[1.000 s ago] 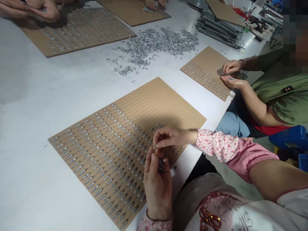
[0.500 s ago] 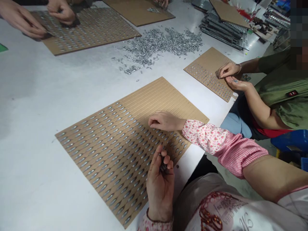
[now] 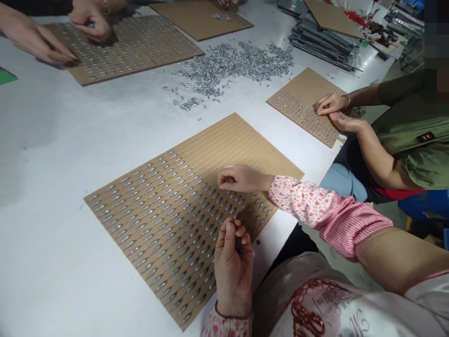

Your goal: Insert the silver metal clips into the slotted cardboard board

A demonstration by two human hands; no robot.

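We have a cardboard sheet [image 3: 231, 135] lying flat on the white counter [image 3: 52, 154]. Silver pieces [image 3: 162, 286] sit in slanting rows across the sheet's left and near parts, while its far right part shows bare grooves. Our left grip [image 3: 232, 267] is palm up at the sheet's near right edge, fingers curled around a small bunch of pieces [image 3: 239, 242]. Our right grip [image 3: 240, 178] hangs over the sheet where the filled rows meet the bare grooves, thumb and finger close together; we cannot tell whether a piece is pinched there. The floral sleeve [image 3: 301, 199] on that arm crosses the sheet's right edge. Beyond the sheet, we see a loose heap [image 3: 238, 61] of the same pieces. Right of the sheet, a co-worker's hands [image 3: 331, 104] are over a partly filled board [image 3: 307, 82]. Past the sheet's far left, another person's hands [image 3: 91, 23] are at a largely covered board [image 3: 82, 78].
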